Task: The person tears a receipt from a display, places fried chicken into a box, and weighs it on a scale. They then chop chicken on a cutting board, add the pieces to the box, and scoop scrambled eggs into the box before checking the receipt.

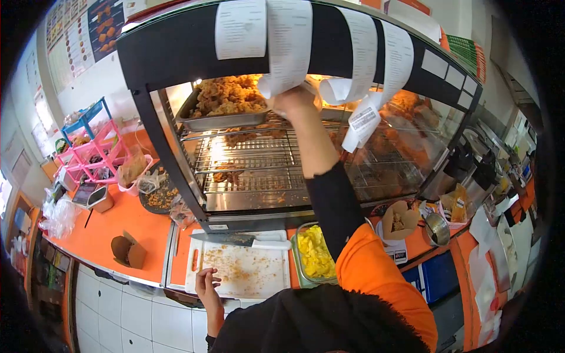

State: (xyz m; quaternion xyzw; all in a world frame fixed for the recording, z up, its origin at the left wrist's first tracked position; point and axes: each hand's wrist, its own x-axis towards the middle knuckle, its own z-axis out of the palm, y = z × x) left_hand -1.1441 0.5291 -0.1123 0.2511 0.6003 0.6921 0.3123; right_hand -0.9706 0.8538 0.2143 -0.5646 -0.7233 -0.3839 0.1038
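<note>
My right hand [294, 101] reaches up into the warming cabinet [170, 159], beside a metal tray [226, 122] heaped with fried pieces [232, 97]. Hanging paper receipts [289, 41] and blur cover its fingers, so what it holds, if anything, is hidden. My left hand [207, 285] hovers at the lower left edge of the white cutting board [238, 282], fingers apart and slightly curled, with nothing in it. Crumbs lie on the board. A knife with a white handle [271, 244] rests across its top edge.
Right of the board sits a glass container [299, 273] of yellow food. An open carton [128, 252] stands on the orange counter [88, 235] at left, near a pink rack [94, 150]. At right are another carton [400, 220] and a metal bowl [436, 229].
</note>
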